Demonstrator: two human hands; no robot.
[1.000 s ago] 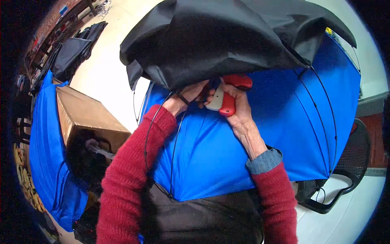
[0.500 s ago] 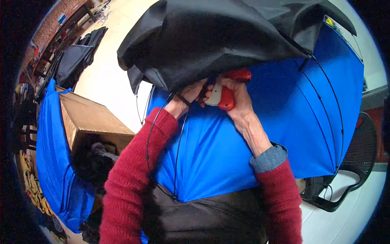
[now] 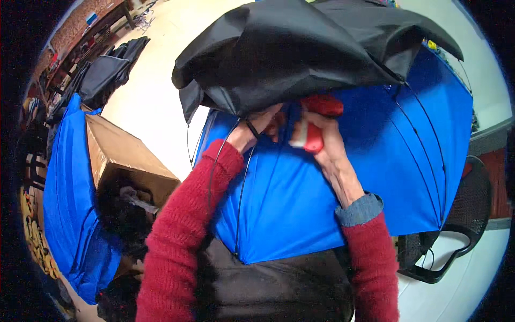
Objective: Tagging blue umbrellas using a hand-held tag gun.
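An open umbrella fills the middle, with a blue fabric layer (image 3: 289,209) spread over my lap and a loose black fabric layer (image 3: 273,59) bunched above it. Thin black ribs (image 3: 429,145) run along the blue side. My right hand (image 3: 323,129) is wrapped around a red and white gun-shaped hand tool (image 3: 313,138), whose red head points up near the black fabric. Beside it, my left hand (image 3: 261,124) reaches under the edge of the black fabric, close to the umbrella's middle. Its fingers look curled, but what they hold is hidden. A rib crosses the left wrist.
At the left stands an open cardboard box (image 3: 126,145) with dark material inside and a folded blue umbrella (image 3: 72,214) against it. Folded black umbrellas (image 3: 110,75) lie farther back. A black mesh chair (image 3: 475,198) is at the right.
The hand tool and my right hand have moved slightly right and down, apart from my left hand. The view has shifted a little, and the black fabric sits slightly more to the right.
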